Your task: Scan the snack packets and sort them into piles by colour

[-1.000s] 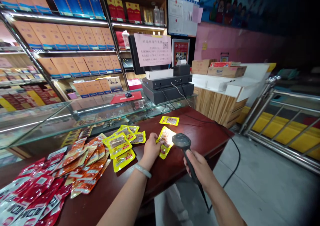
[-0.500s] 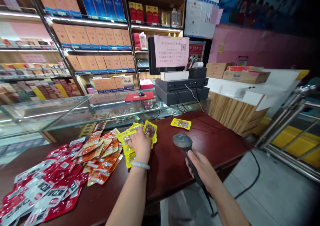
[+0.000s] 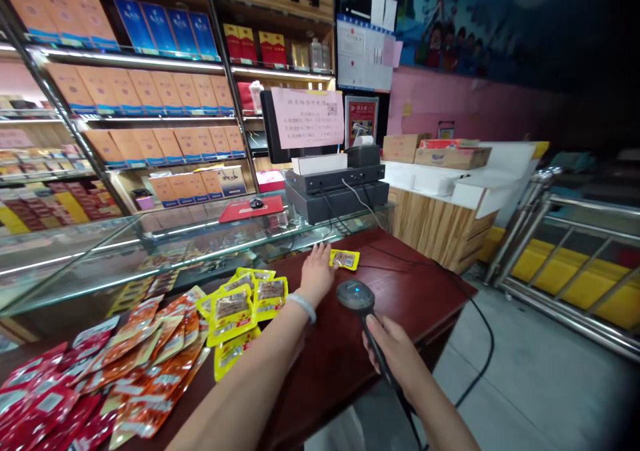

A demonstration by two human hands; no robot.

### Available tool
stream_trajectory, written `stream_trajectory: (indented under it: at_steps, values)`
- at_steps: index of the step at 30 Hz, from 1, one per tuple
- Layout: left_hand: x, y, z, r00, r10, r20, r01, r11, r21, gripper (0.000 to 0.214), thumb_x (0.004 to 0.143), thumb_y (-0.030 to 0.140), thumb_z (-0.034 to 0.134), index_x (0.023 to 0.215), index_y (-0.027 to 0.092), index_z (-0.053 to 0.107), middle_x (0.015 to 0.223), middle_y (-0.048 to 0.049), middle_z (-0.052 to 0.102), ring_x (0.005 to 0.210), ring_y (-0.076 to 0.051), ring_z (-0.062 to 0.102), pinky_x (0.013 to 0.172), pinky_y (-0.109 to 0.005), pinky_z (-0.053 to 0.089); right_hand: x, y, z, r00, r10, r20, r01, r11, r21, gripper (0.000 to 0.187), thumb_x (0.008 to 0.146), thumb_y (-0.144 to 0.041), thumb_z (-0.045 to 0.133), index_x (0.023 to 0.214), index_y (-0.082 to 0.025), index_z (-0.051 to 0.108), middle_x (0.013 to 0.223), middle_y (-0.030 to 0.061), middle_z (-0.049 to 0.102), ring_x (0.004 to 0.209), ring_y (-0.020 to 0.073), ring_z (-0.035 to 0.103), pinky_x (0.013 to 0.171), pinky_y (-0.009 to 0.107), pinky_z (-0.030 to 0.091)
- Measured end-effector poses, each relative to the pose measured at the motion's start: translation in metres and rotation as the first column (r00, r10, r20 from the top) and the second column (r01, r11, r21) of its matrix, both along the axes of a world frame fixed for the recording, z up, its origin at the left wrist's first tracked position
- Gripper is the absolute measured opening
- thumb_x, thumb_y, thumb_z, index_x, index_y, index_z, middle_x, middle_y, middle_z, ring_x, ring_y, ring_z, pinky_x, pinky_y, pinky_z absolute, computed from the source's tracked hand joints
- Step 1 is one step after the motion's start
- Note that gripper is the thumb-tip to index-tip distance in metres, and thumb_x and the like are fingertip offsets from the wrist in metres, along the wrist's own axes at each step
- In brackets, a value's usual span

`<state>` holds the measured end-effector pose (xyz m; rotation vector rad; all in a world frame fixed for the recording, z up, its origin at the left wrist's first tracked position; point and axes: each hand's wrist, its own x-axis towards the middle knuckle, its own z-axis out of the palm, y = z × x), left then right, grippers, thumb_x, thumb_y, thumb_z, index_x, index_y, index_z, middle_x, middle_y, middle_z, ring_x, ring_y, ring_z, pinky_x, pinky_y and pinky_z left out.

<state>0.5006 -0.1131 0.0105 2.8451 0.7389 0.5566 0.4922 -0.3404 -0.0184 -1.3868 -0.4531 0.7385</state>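
My right hand [image 3: 393, 348] is wrapped round the handle of a black barcode scanner [image 3: 356, 296], whose head has a small blue light. My left hand [image 3: 317, 271], fingers stretched out, is over the dark red table, close against the left end of a lone yellow snack packet [image 3: 345, 260]; whether it touches the packet I cannot tell. Left of that wrist lies a pile of yellow snack packets [image 3: 231, 312]. Beside them are orange snack packets [image 3: 155, 364], and red packets [image 3: 45, 398] spread to the lower left corner.
Behind the table [image 3: 400, 291] runs a glass display counter [image 3: 165, 238] with a mouse [image 3: 257, 203] on a red mat. A monitor [image 3: 270, 128] carries a pink paper sign above a black cash drawer [image 3: 340, 201]. The scanner's cable [image 3: 487, 351] hangs off the right side.
My left hand has left the pile of yellow packets and moved right to the lone one. The scanner stays in my right hand, now with a blue light showing. The view has turned rightward.
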Motion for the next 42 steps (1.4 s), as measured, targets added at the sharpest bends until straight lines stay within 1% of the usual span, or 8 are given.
stream_trajectory:
  at_steps: [7,13,18,21,25,30,36,42]
  values:
    - [0.041,0.020,-0.026,0.939,-0.133,-0.317,0.108,0.990,-0.095,0.073,0.092,0.063,0.036,0.154,0.027,0.025,0.161,-0.0152,0.023,0.150,-0.031,0.018,0.116,-0.057,0.018,0.002,-0.014,-0.012,0.999,-0.047,-0.005,0.047,0.998,-0.037,0.058,0.073,-0.078,0.058,0.085,-0.021,0.056,0.058,-0.0060,0.053,0.040,0.0079,0.046,0.035,0.017,0.033]
    - [-0.015,-0.026,-0.012,0.891,-0.109,-0.442,0.133,0.991,0.024,0.075,0.086,0.049,0.056,0.151,0.017,0.035,0.146,-0.0250,0.046,0.133,-0.037,0.048,0.111,-0.054,0.031,0.003,-0.012,-0.024,0.998,-0.054,-0.012,0.054,0.998,-0.036,0.061,0.073,-0.077,0.060,0.094,-0.020,0.057,0.058,-0.0058,0.054,0.040,0.0079,0.046,0.035,0.017,0.034]
    - [-0.069,-0.056,0.014,0.877,-0.024,-0.479,0.030,1.000,0.005,0.036,0.089,0.031,0.051,0.116,0.016,0.069,0.099,-0.0210,0.072,0.096,-0.035,0.068,0.086,-0.047,0.049,-0.004,-0.019,-0.027,0.997,-0.049,-0.058,0.046,0.997,-0.060,0.065,0.071,-0.077,0.063,0.102,-0.020,0.058,0.060,-0.0050,0.057,0.040,0.0085,0.048,0.037,0.018,0.036]
    - [-0.076,-0.045,0.015,0.942,0.012,-0.335,0.014,0.997,0.075,0.026,0.086,0.026,0.057,0.106,0.017,0.070,0.106,-0.0187,0.069,0.106,-0.033,0.064,0.093,-0.046,0.047,-0.010,-0.029,-0.027,0.996,-0.065,-0.066,0.060,0.995,-0.076,0.063,0.070,-0.075,0.065,0.101,-0.021,0.059,0.059,-0.0046,0.057,0.041,0.0094,0.049,0.038,0.019,0.036]
    - [-0.067,-0.024,-0.003,0.961,-0.029,-0.275,0.047,0.997,0.058,0.056,0.070,0.045,0.076,0.116,0.017,0.063,0.123,-0.0187,0.062,0.121,-0.035,0.055,0.107,-0.048,0.037,-0.016,-0.042,-0.028,0.994,-0.070,-0.078,0.063,0.993,-0.098,0.060,0.070,-0.075,0.064,0.097,-0.022,0.059,0.060,-0.0039,0.057,0.043,0.0100,0.049,0.038,0.019,0.035]
    - [-0.077,-0.027,-0.010,0.962,0.038,-0.269,-0.046,0.999,-0.021,0.057,0.062,0.047,0.081,0.104,0.015,0.059,0.104,-0.0166,0.068,0.103,-0.033,0.063,0.087,-0.037,0.046,-0.022,-0.053,-0.028,0.995,-0.071,-0.066,0.064,0.992,-0.104,0.058,0.071,-0.076,0.064,0.090,-0.021,0.060,0.061,-0.0033,0.058,0.044,0.0089,0.049,0.040,0.019,0.037]
    - [-0.128,-0.038,-0.004,0.980,0.197,-0.035,-0.199,0.936,-0.291,0.034,0.078,0.038,0.070,0.100,0.023,0.050,0.088,-0.0030,0.069,0.082,-0.021,0.066,0.067,-0.027,0.040,-0.039,-0.041,-0.013,0.997,0.009,-0.073,-0.014,0.998,-0.064,0.058,0.071,-0.077,0.064,0.087,-0.020,0.059,0.062,-0.0033,0.057,0.046,0.0082,0.050,0.040,0.017,0.036]
    - [-0.205,-0.032,-0.016,0.885,0.423,0.193,-0.299,0.836,-0.459,0.030,0.076,0.038,0.067,0.093,0.024,0.047,0.080,0.0016,0.064,0.074,-0.019,0.062,0.063,-0.026,0.039,-0.071,-0.004,0.014,0.978,0.196,-0.075,-0.193,0.980,0.039,0.055,0.075,-0.073,0.063,0.078,-0.019,0.055,0.060,-0.0043,0.053,0.044,0.0063,0.046,0.040,0.016,0.035]
